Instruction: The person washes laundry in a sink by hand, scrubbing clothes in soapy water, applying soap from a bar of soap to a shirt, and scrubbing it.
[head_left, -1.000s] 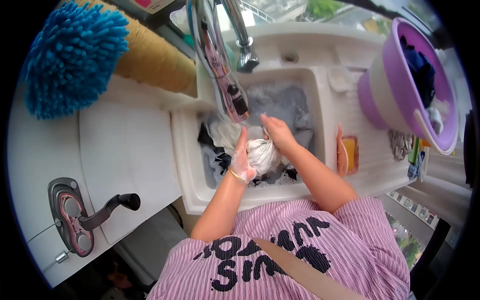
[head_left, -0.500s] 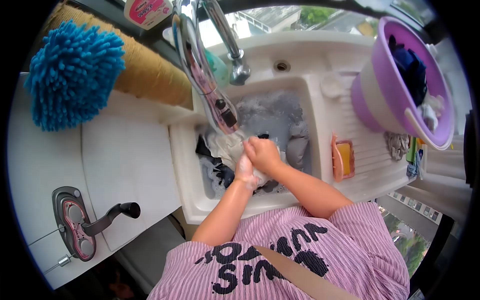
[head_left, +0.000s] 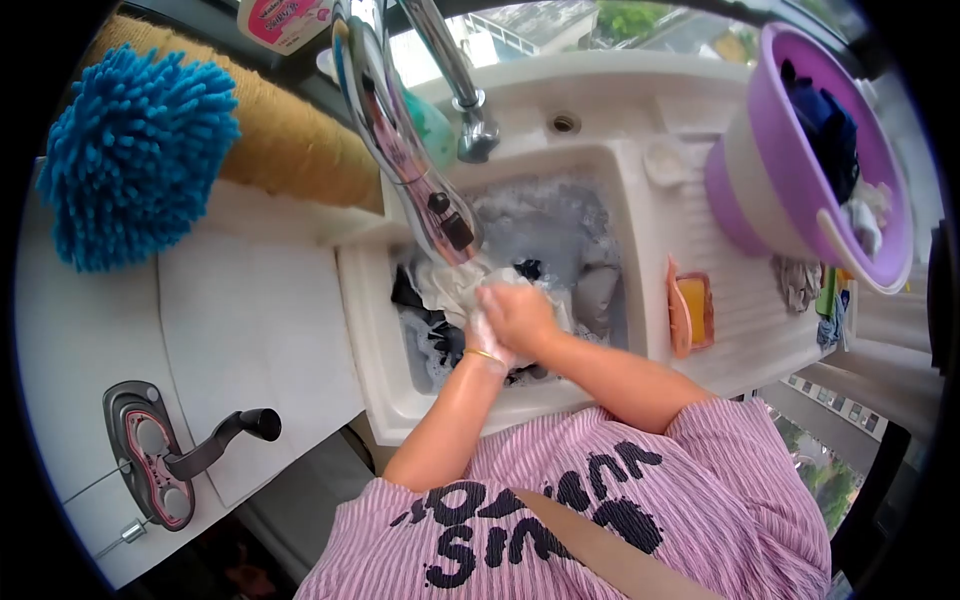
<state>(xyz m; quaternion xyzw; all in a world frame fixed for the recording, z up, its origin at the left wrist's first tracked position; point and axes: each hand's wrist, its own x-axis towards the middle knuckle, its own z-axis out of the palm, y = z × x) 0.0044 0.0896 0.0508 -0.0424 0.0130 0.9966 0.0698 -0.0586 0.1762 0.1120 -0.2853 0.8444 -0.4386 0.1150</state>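
Over the sink (head_left: 382, 330) of cloudy, sudsy water, my two hands are closed together on a wet cream-white cloth (head_left: 445, 285). My left hand (head_left: 487, 332), foamy and with a thin gold bangle at the wrist, is partly hidden under my right hand (head_left: 522, 318). The right fingers are curled and a little blurred. The cloth spreads out beneath the mouth of the tap (head_left: 458, 235). Dark cloth (head_left: 437, 330) lies left of the hands, and a grey cloth (head_left: 597, 290) floats to their right.
Right of the sink, a soap dish (head_left: 695, 312) with yellow soap sits on the ribbed drainboard below a purple bucket (head_left: 735, 165) of clothes. A blue chenille mop head (head_left: 140, 155) and a rope-wrapped post (head_left: 290, 130) are at the left. A grey handled device (head_left: 152, 450) lies on the counter.
My hands have shifted slightly, still closed on the cloth, and the bangle now shows at the left wrist. The whole view has tilted a little.
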